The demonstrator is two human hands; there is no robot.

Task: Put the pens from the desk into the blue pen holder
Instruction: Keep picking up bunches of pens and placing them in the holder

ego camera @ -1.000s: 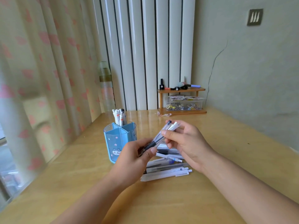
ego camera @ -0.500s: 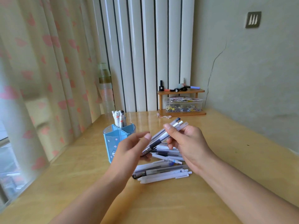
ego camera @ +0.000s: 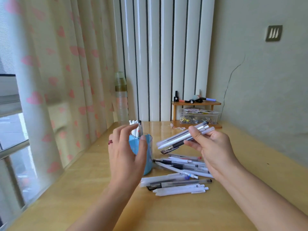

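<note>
A bundle of pens [ego camera: 179, 139], white, clear and black, is gripped by my right hand [ego camera: 211, 147] above the desk, tips pointing left and down. The blue pen holder [ego camera: 148, 144] stands left of the bundle with several pens [ego camera: 135, 128] upright in its back compartment. My left hand [ego camera: 126, 154] hovers in front of the holder with fingers spread, holding nothing and hiding most of the holder's front. Several loose pens [ego camera: 176, 175] lie in a heap on the wooden desk [ego camera: 166, 210] below my right hand.
A small wooden shelf [ego camera: 196, 104] with a clear box [ego camera: 198, 117] of small items stands at the back by the wall. A tall bottle [ego camera: 121, 100] is behind the holder. Curtains [ego camera: 58, 80] hang along the desk's left edge.
My left hand let go of the pen bundle and moved left, in front of the blue holder. My right hand keeps the bundle and has shifted slightly right.
</note>
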